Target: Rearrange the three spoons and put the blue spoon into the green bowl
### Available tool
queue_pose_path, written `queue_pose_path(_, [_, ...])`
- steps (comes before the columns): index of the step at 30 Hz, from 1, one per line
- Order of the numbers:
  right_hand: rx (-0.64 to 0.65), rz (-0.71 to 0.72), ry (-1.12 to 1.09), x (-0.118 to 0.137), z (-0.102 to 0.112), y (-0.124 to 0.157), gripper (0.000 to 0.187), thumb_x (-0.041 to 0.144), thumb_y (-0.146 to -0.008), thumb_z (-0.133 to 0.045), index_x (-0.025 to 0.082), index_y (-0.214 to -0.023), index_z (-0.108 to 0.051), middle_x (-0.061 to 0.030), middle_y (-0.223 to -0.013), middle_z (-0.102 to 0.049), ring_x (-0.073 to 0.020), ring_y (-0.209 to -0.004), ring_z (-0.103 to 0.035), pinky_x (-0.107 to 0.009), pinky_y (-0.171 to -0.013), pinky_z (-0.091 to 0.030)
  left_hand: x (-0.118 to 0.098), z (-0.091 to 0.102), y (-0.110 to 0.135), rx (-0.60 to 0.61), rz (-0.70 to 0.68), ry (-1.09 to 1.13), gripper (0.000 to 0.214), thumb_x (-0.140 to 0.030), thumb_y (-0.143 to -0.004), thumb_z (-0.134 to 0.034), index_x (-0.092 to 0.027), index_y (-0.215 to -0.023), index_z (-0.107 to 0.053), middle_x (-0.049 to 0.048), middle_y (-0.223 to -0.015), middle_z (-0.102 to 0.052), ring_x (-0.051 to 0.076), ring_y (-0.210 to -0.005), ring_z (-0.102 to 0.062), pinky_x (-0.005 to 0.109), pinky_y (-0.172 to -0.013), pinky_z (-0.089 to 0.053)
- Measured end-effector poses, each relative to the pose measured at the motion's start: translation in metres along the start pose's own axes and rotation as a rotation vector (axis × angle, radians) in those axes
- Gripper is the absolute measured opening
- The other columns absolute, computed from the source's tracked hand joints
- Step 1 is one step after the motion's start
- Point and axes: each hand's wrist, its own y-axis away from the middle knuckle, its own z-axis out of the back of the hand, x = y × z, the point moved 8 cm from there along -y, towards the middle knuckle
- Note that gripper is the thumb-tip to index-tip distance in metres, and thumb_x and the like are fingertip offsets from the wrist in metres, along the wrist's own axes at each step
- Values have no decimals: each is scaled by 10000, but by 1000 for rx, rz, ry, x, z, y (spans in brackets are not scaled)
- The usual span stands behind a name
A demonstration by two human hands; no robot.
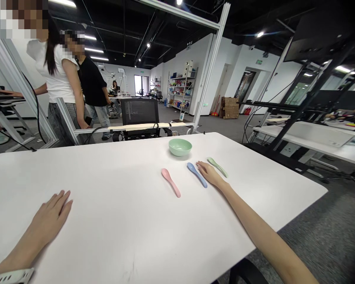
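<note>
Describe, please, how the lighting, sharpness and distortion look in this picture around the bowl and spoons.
Head view: even overhead light, with only a soft shadow under the green bowl and no harsh glare on the white table; the blue spoon and right hand look sharp; the wide lens bows the table's edges.

Open table (112, 173) left of the pink spoon (170, 182); bowl (180, 146) stands beyond the blue spoon (197, 174).

The room is lit evenly from ceiling strip lights (91, 38), and the white table (121, 236) is rendered bright without glare. Faint, soft shadows are cast beneath the green bowl (180, 146) and blue spoon (197, 174). Straight lines are bowed near the edges.
</note>
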Motion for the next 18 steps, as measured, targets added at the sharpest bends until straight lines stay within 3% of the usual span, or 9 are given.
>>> queue_pose_path(3, [-58,-71,10,6,13,4,445,402,-1033,-417,172,-1248,-732,-156,-1226,-755,-280,-1135,-709,-399,-1020,-534,-2,2,1,-20,7,2,866,-546,-934,-120,-4,-1520,-455,234,-1662,-427,392,-1580,-335,594,-1289,-273])
queue_pose_path(6, [-6,-94,30,15,10,11,478,510,-982,-518,186,-1271,-716,-108,-1006,-774,-245,-885,-712,-344,-834,-553,-5,5,2,-45,3,1,835,-528,-924,-155,-23,-1500,-487,221,-1639,-468,387,-1567,-366,602,-1284,-281])
queue_pose_path(12, [115,-81,72,33,1,20,452,367,-918,-580,187,-1322,-674,-70,-928,-757,-217,-811,-677,-302,-762,-512,-6,5,4,-30,6,6,855,-536,-926,-139,-7,-1515,-463,231,-1653,-443,385,-1580,-337,587,-1288,-278])
queue_pose_path(18, [45,-69,93,44,43,7,438,319,-919,-597,203,-1338,-652,-49,-857,-744,-213,-801,-676,-295,-756,-506,-8,6,6,-16,15,10,844,-527,-931,-148,-9,-1528,-447,235,-1666,-420,379,-1586,-326,584,-1296,-264])
